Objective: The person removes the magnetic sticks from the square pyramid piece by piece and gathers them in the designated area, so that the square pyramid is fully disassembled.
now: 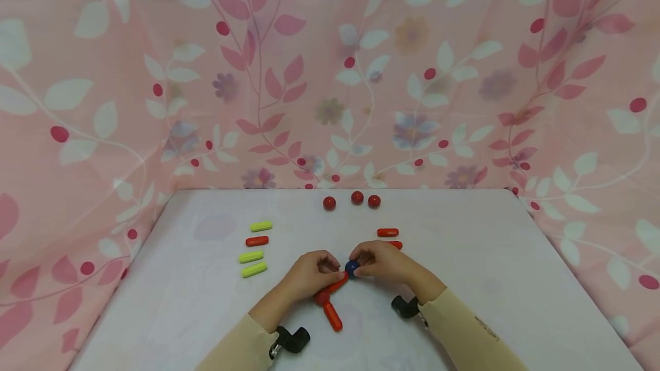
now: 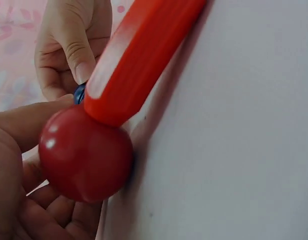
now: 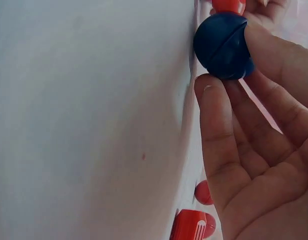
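Observation:
Near the front middle of the table, my left hand [image 1: 304,275] pinches a red rod [image 1: 338,283] between thumb and fingers. One end of that rod meets a red ball [image 1: 322,298]. A second red rod [image 1: 333,317] extends from the same ball toward me, large in the left wrist view. My right hand [image 1: 384,261] pinches a dark blue ball [image 1: 352,269] at the held rod's far end. In the right wrist view, the blue ball [image 3: 221,46] touches the red rod's tip [image 3: 229,6]; whether they are joined I cannot tell.
At the left lie yellow-green rods [image 1: 251,256] and one red rod [image 1: 256,241]. Three red balls [image 1: 357,198] sit near the table's back edge. Two more red rods [image 1: 388,232] lie beyond my right hand, one partly hidden. A floral curtain [image 1: 330,73] hangs behind.

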The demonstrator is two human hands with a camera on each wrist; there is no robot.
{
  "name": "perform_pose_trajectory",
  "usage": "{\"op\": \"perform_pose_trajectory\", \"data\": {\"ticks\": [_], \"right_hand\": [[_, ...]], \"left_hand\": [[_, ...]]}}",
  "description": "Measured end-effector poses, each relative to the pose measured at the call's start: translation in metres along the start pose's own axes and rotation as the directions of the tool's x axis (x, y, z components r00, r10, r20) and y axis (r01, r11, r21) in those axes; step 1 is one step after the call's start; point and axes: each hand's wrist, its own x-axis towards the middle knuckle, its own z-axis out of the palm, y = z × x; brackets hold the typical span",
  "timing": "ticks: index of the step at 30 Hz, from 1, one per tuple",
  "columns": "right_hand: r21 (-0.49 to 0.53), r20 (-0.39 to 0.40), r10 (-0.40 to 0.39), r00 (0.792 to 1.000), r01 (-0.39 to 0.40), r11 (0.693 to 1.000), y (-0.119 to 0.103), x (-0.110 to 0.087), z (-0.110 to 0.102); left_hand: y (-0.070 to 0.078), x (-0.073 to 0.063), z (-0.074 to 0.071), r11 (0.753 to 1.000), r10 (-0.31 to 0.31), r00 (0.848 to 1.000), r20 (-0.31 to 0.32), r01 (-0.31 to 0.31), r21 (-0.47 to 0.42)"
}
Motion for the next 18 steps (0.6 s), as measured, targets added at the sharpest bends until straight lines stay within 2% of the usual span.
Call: {"op": "perform_pose_trajectory", "data": {"ticks": [3,9,18], "right_hand": [[-0.010,-0.025,0.022,0.999,-0.022,1.000,0.0004,-0.0012,-0.0006],[-0.021,-0.032,0.046,0.998,-0.047,0.999,0.0012,-0.0038,-0.0012],[-0.106,-0.007,0.036,0.999,-0.036,0.994,-0.0076,-0.0045,0.0021]], "left_hand": [[0.0008,-0.0040,-0.0024,1.000,-0.018,1.000,0.007,0.017,0.023],[0.0024,-0.0058,-0.0020,0.996,0.007,1.000,0.017,-0.008,0.087],[0.0028,-0.0066,-0.0049,0.996,0.016,0.999,0.035,-0.019,0.090]]}}
